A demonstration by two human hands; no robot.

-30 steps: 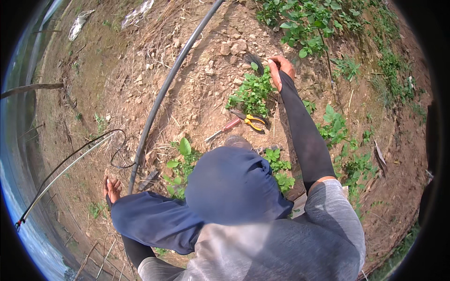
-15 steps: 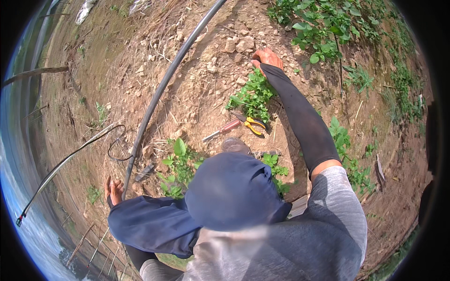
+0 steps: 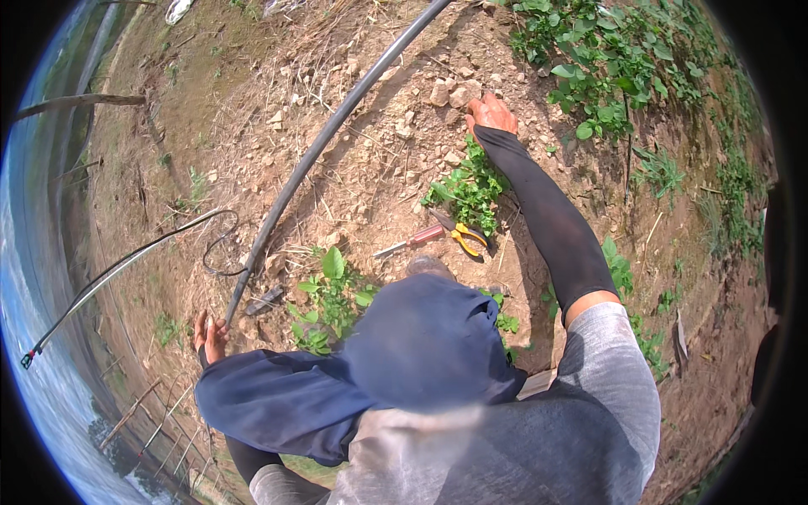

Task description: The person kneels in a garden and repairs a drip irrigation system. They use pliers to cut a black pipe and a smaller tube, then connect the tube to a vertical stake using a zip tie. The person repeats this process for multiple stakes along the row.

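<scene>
My right hand [image 3: 492,114] is low over the stony soil, back upward, close beside pale stones [image 3: 465,93]. Its fingertips are hidden, so what they hold, if anything, cannot be made out. Below that wrist grows a small leafy green plant [image 3: 468,190]. Yellow-and-black pliers [image 3: 461,236] and a screwdriver [image 3: 409,241] with a reddish handle lie on the soil between my arms. My left hand [image 3: 212,337], past my bent knee, has loosely bent fingers, apart, with nothing visible in them. Close to it is the lower end of a dark pipe [image 3: 313,156].
A thin black tube [image 3: 109,284] with a pale rod curves out to the left. A dark, flat object [image 3: 265,300] lies by the pipe. Leafy plants [image 3: 330,303] grow before my knee, and denser greenery [image 3: 602,71] stands at far right. A wooden pole [image 3: 80,103] juts in at left.
The whole view has shifted, so the ground things appear farther right and slightly lower. My right hand has come a little closer to the stones. The tools lie as before.
</scene>
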